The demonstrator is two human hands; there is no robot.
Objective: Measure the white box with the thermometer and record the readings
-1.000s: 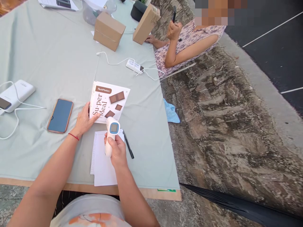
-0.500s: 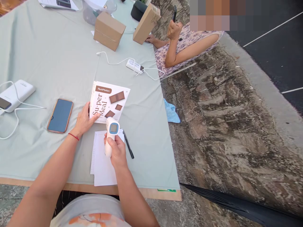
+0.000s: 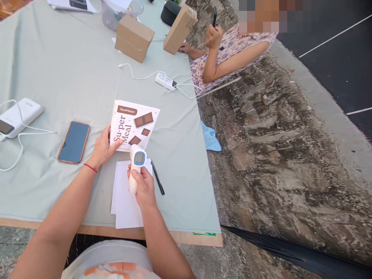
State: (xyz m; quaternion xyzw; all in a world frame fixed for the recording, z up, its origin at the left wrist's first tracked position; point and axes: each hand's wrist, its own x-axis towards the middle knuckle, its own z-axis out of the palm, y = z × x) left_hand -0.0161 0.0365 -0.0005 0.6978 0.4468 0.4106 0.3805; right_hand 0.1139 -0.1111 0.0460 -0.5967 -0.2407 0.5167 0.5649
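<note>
My left hand [image 3: 104, 146] grips the lower left edge of a white box [image 3: 147, 120] printed "NutriMotion Su-per Meal", its thumb lying across the front. Wrapped around the handle of a white infrared thermometer [image 3: 133, 183] is my right hand [image 3: 144, 188]. The thermometer's blue-rimmed screen faces me, and its head overlaps the box's lower edge in view; whether they touch I cannot tell. Under my right hand lies a spiral notebook [image 3: 126, 215] with white pages, and a black pen [image 3: 157, 176] rests at its right side.
Left of my hand is a phone [image 3: 74, 142], then a white power bank [image 3: 24, 114] with cable. Farther back are a cabled white device [image 3: 165, 81], two cardboard boxes [image 3: 132, 37] and a plastic tub [image 3: 109, 17]. Another person's raised hand [image 3: 214, 37] holds something black at the table's far right.
My hands, the box and the thermometer stay almost still. The other person's head has shifted slightly right and up.
</note>
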